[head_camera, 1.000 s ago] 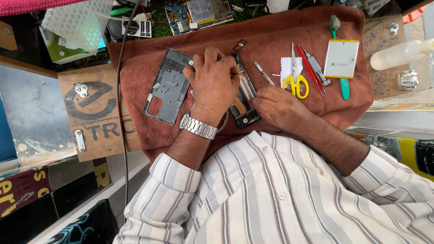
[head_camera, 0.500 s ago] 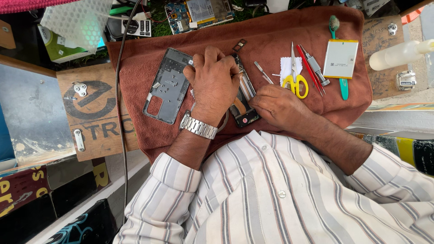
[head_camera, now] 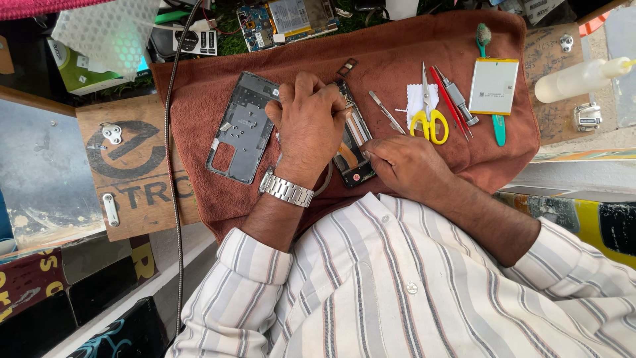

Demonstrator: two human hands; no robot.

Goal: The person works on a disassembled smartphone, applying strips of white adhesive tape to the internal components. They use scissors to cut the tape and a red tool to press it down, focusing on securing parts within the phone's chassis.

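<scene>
Here, the bench as it lies:
Opened phone point(head_camera: 352, 147): dark and narrow, flat on the reddish-brown towel point(head_camera: 397, 46), between the two hands and largely covered by them.
Left hand point(head_camera: 310, 126): palm down over the phone's upper part, fingers curled onto its edge and pressing it to the towel; a metal watch point(head_camera: 286, 188) on the wrist.
Right hand point(head_camera: 404, 166): fingers bunched at the phone's lower right edge; whether they pinch a tool I cannot tell.
Grey back cover point(head_camera: 242, 126): inside up, just left of the left hand.
Metal pry tool point(head_camera: 386, 111): loose, just right of the phone.
Yellow-handled scissors point(head_camera: 427, 106): on a white cloth, further right.
Flat battery point(head_camera: 493, 86): near the towel's right end, lying over a green toothbrush point(head_camera: 498, 126).
</scene>
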